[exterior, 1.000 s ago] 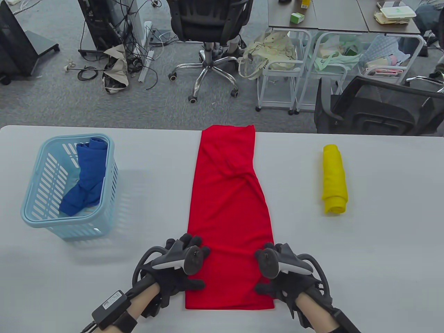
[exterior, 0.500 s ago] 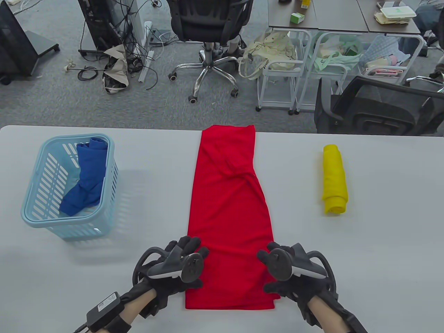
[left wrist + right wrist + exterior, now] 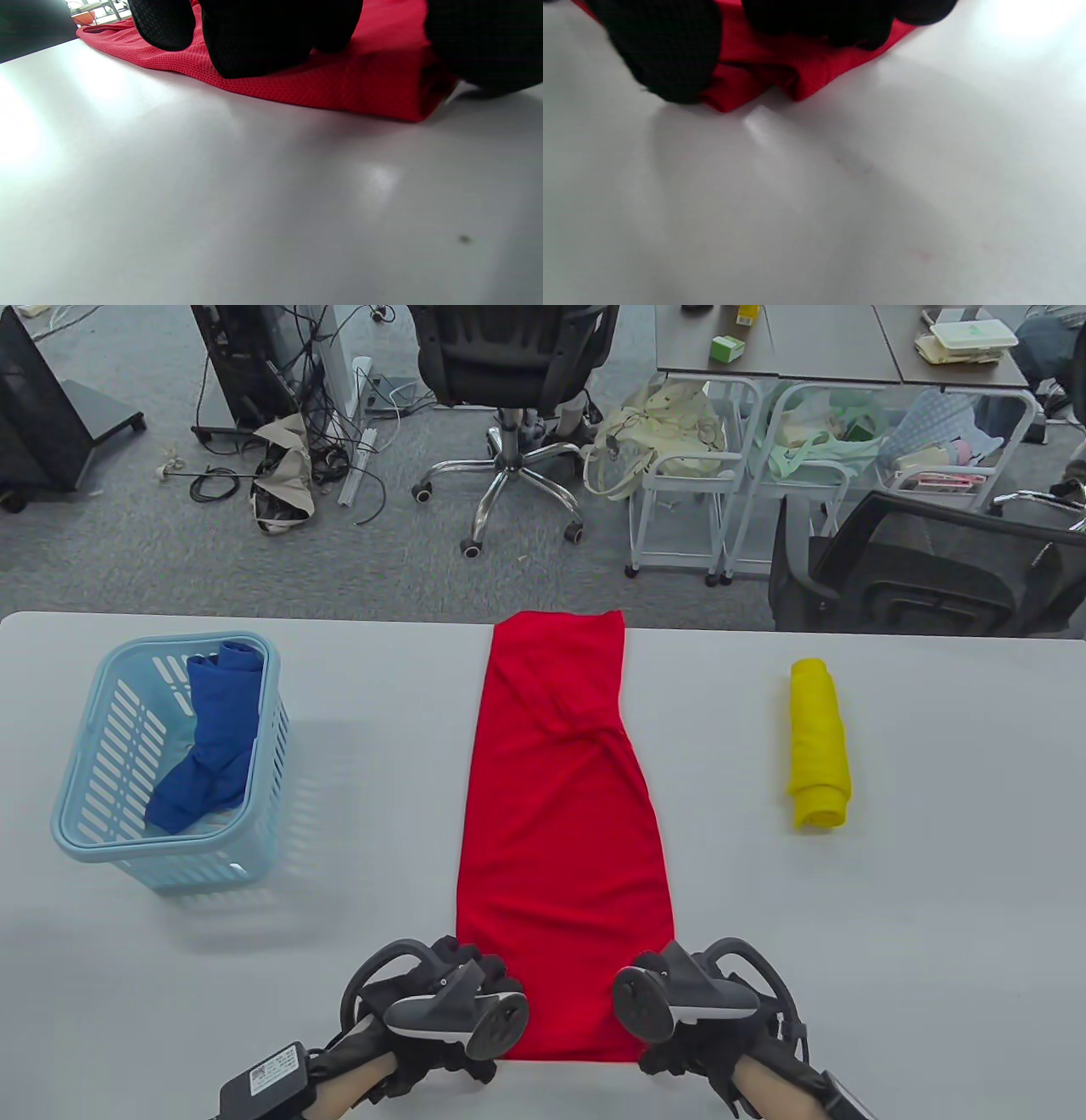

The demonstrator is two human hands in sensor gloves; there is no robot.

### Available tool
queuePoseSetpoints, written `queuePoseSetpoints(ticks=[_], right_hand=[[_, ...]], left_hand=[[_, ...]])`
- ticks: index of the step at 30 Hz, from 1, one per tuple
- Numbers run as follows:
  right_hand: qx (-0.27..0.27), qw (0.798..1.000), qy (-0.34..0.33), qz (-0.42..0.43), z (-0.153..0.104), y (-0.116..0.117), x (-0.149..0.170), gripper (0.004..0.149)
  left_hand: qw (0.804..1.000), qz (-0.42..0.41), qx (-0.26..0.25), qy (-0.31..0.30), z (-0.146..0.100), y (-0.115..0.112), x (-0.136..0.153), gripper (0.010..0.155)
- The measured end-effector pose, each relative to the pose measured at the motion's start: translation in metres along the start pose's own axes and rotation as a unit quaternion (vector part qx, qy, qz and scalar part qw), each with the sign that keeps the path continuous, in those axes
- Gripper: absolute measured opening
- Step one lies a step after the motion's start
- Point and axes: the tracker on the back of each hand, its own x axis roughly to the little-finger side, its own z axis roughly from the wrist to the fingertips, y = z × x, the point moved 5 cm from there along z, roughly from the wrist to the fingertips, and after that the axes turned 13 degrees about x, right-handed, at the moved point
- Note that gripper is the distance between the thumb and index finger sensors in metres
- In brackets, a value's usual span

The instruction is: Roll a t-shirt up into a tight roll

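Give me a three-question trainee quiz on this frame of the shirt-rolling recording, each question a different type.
1. True or false: the yellow roll lies inside the blue basket.
2. Multiple choice: where on the red t-shirt are the left hand and right hand? A) the far end, B) the two near corners, C) the middle.
3. Fill in: the garment in the basket is ___ in colour.

Key
1. False: it lies on the table, right of the red t-shirt; the basket holds the blue garment.
2. B: both wrist views show the fingers on the near corners, the edge bunched.
3. Blue.
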Motion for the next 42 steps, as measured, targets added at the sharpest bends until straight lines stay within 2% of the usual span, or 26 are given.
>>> queuePoseSetpoints(ticks=[4,6,8,14,16,19,22,24,26,28,30,32,37,39,42], right_hand=[[0.015,1.000,0.012,-0.013,0.003,-0.004,-0.004,0.070],[0.051,0.997,0.029,-0.054,0.006,-0.009,-0.007,0.061],[0.081,0.994,0.043,-0.061,0.009,-0.013,-0.008,0.049],[0.065,0.996,0.060,0.032,0.010,-0.013,0.015,0.039],[0.082,0.992,0.066,0.063,0.006,-0.023,0.023,0.036],[0.113,0.985,0.079,0.100,0.000,-0.038,0.033,0.037],[0.147,0.963,0.066,0.217,-0.006,-0.048,0.045,0.039],[0.161,0.944,0.065,0.280,-0.007,-0.049,0.051,0.041],[0.163,0.935,0.060,0.309,-0.007,-0.048,0.053,0.041],[0.167,0.935,0.068,0.304,-0.006,-0.049,0.055,0.041],[0.166,0.935,0.078,0.302,-0.006,-0.049,0.057,0.041],[0.168,0.933,0.094,0.304,-0.006,-0.049,0.060,0.041],[0.150,0.922,0.104,0.341,-0.005,-0.040,0.067,0.040],[0.129,0.902,0.093,0.401,-0.006,-0.035,0.068,0.040],[0.098,0.858,0.055,0.500,-0.008,-0.033,0.067,0.040]], left_hand=[[1.000,0.005,-0.002,0.008,0.002,0.002,-0.002,0.072],[0.998,0.028,-0.036,0.031,0.004,0.007,-0.002,0.063],[0.997,0.023,-0.054,0.043,0.007,0.009,0.000,0.054],[0.996,-0.010,-0.072,0.057,0.004,0.011,0.018,0.060],[0.993,-0.051,-0.096,0.053,-0.002,0.017,0.028,0.051],[0.981,-0.122,-0.143,0.056,-0.014,0.029,0.050,0.042],[0.960,-0.219,-0.170,0.026,-0.021,0.034,0.069,0.042],[0.940,-0.283,-0.189,-0.017,-0.021,0.033,0.079,0.042],[0.915,-0.346,-0.200,-0.049,-0.017,0.031,0.087,0.042],[0.904,-0.353,-0.230,-0.067,-0.017,0.030,0.092,0.041],[0.908,-0.326,-0.261,-0.042,-0.017,0.032,0.096,0.041],[0.913,-0.319,-0.251,-0.040,-0.014,0.031,0.098,0.041],[0.883,-0.407,-0.213,-0.095,-0.003,0.025,0.097,0.041],[0.851,-0.476,-0.162,-0.152,0.003,0.020,0.096,0.041],[0.791,-0.560,-0.068,-0.238,0.005,0.012,0.089,0.041]])
